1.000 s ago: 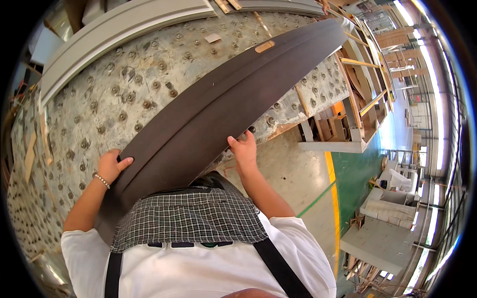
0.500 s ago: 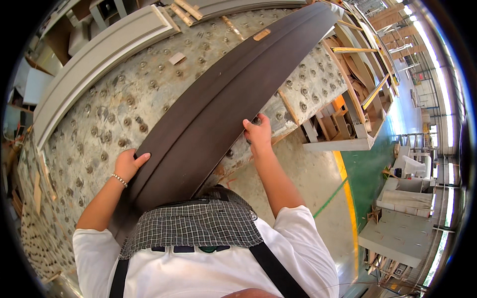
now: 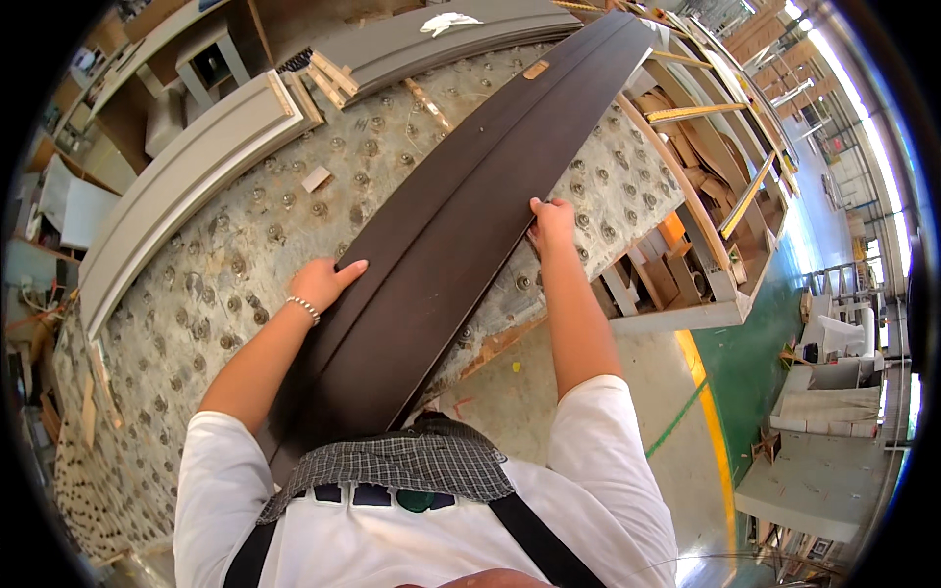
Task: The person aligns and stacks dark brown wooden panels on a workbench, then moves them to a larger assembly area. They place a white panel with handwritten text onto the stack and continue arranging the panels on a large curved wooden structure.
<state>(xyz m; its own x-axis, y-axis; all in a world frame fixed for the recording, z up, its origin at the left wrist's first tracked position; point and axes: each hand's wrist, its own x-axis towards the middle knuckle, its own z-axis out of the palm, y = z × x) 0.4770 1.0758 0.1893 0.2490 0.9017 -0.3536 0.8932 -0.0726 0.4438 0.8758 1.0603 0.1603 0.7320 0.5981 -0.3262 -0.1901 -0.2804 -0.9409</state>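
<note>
A long dark-brown door panel or board (image 3: 446,230) with a lengthwise groove and a small light oval cutout lies diagonally before me. Its near end reaches my checked apron (image 3: 387,459); the far end points up and right. My left hand (image 3: 321,284), with a beaded bracelet at the wrist, grips the left edge, thumb on top and the other fingers hidden from view. Across from it, my right hand (image 3: 553,223) is closed on the right edge, its fingers partly hidden at the panel's side.
Beneath lies a grey worktop (image 3: 206,294) dotted with round studs. Curved grey moulded panels (image 3: 186,196) line its far side, near wood strips (image 3: 331,78). A white glove-like cloth (image 3: 451,22) rests on one. At right stands a wooden bin of offcuts (image 3: 686,284).
Both hands have moved up and right in view, farther along the panel's edges. The view has shifted slightly, and the panel appears a little steeper. Both hands keep their grip.
</note>
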